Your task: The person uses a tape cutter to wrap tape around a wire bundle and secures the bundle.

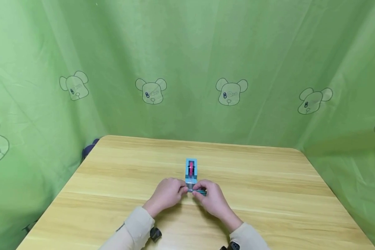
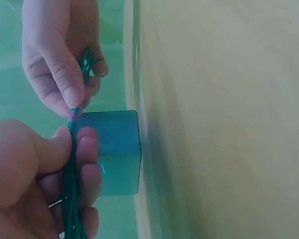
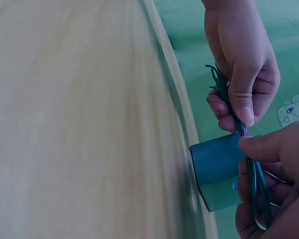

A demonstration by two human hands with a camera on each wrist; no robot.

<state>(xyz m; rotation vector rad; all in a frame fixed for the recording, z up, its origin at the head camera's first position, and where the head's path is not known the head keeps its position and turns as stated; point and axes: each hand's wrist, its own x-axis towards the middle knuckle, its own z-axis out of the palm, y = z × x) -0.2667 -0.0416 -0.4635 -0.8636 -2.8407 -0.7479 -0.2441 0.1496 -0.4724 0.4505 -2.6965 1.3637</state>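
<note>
Both hands hold one bundle of thin green cords (image 1: 202,192) just in front of a blue tape dispenser (image 1: 191,181). My left hand (image 1: 168,192) pinches the bundle on one side, thumb against fingers. On the other side my right hand (image 1: 211,198) grips it between thumb and curled fingers. A shiny, pale purplish band (image 2: 73,115), apparently tape, shows around the cords between the hands in the left wrist view. Looped cord ends stick out past the fingers in the right wrist view. The dispenser stands upright and carries a pink roll (image 1: 191,169).
The wooden table (image 1: 268,180) extends around the hands, its far edge near a green curtain (image 1: 187,45) with bear-head prints. A dark purple object (image 1: 88,150) shows partly beyond the table's left edge. Black devices (image 1: 155,234) sit at the wrists.
</note>
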